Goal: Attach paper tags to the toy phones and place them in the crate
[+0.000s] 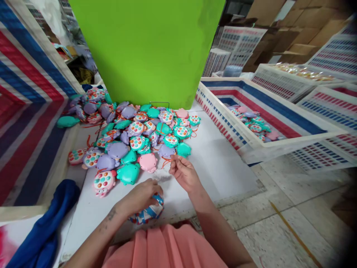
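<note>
My left hand (143,195) curls over a blue, white and red patterned bundle (150,212) at the table's near edge. Its fingertips are partly hidden against the bundle. Just to the right, my right hand (184,173) is raised in a pinch; whatever lies between thumb and finger is too small to make out. A whitish, see-through smear shows between both hands. Beyond them lies a pile of small animal-shaped toys in teal, purple and pink, some with colored dots and orange strings. Nearest are a pink toy (148,162), a teal toy (128,174) and a dotted pink toy (104,182).
A green panel (150,48) stands behind the pile on the white table (217,171). To the right, a white crate (225,126) with striped lining holds more toys. A striped-lined crate (36,149) leans at left, beside a blue cloth (52,219). Cartons (301,29) are stacked behind.
</note>
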Tool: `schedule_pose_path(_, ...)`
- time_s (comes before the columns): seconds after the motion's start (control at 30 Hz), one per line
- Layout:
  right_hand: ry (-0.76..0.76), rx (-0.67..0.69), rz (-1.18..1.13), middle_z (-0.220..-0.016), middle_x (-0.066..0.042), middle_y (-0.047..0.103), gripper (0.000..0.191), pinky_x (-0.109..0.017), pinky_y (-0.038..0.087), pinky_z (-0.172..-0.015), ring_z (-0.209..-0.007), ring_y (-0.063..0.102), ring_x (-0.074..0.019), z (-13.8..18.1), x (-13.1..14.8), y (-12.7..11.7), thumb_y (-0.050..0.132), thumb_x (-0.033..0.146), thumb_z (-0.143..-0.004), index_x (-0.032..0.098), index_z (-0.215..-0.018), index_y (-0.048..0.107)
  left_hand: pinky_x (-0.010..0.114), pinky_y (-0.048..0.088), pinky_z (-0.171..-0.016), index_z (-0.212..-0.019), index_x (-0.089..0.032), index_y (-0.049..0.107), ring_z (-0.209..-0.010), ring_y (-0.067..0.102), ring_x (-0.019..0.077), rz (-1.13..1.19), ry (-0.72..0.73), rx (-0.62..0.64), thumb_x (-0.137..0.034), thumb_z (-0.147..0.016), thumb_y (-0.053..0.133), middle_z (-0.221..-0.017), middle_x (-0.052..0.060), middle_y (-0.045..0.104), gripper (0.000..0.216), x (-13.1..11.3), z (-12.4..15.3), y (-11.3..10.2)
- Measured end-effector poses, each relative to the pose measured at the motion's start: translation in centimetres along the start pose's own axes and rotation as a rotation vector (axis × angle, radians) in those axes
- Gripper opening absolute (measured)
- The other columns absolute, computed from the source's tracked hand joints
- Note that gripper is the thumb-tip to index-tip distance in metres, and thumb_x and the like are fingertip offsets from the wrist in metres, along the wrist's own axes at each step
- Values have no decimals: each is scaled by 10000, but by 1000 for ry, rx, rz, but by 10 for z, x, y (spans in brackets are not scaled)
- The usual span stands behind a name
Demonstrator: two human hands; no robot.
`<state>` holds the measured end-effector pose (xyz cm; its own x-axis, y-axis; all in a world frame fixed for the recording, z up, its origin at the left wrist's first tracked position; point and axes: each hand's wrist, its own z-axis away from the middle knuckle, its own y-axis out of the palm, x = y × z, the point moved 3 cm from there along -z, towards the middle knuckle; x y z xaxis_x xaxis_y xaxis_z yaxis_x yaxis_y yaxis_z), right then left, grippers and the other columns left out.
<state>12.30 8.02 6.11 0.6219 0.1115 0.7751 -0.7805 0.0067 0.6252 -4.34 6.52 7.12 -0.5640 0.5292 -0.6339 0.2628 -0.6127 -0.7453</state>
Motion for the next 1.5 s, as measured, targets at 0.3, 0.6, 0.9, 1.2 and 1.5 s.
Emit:
schedule_pose_path(0.3,78,24,70,-766,-12,668,262,-283,491,-650,-658,606,-132,3,-11,1,736,356,-684,203,-841,593,264,366,-720,-843,-201,650,-884,496,206,-29,-25,24,-132,-633,647,-932,45,568,221,13,1,20)
schedule_pose_path(0.6,81,72,405,-625,35,589,189,-221,426,-552,-543,509,-87,8,-19,-3,726,292,-657,169,-776,647,225,391,-597,-826,-168,635,-672,532,150,427,-251,-141,-277,-742,538,-736,-7,611,168,45,9,1)
schedule_pose_path(0.9,-135,77,1001,-660,15,613,58,-206,396,-548,-596,525,-103,16,-33,11,580,171,-744,166,-715,630,235,466,-545,-911,-132,621,-615,494,123,941,-336,-348,-521,-717,576,-711,14,560,436,37,1,-7)
schedule_pose_path(1.2,-353,-25,1468,-657,-1,574,105,-234,359,-562,-615,520,-140,20,-34,21,537,106,-712,201,-671,551,269,508,-580,-942,-131,637,-662,550,144,949,-316,-385,-548,-703,591,-753,30,611,483,33,-3,-4)
schedule_pose_path(1.5,-293,-58,1104,-653,4,537,129,-233,364,-568,-616,486,-135,18,-33,20,481,142,-781,192,-684,550,315,502,-737,-888,-124,668,-727,609,163,1065,-305,-503,-435,-713,645,-792,49,676,357,31,0,-1)
